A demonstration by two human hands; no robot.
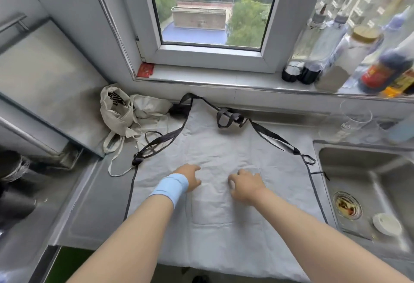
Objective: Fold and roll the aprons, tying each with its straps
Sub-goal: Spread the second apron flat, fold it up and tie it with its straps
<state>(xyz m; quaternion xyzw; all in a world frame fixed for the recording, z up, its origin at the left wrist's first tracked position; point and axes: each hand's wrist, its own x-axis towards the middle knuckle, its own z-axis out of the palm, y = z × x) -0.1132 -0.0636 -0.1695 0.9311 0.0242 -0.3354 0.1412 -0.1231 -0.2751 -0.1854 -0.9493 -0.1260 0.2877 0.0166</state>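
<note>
Apron [224, 148] flat on surface [94, 204], long axis away toward window, bib far, hem over near edge. Left grip [190, 177] and right grip [245, 186] side by side mid-cloth, fingers curled; pinching or pressing, cannot tell. Straps [154, 146] tangled far left, nearer left grip.

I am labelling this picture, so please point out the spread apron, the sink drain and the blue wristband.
apron [224, 148]: head view, bare cloth of the chest part.
sink drain [346, 205]: head view, middle of the strainer.
wristband [171, 187]: head view, middle of the blue band.
</note>
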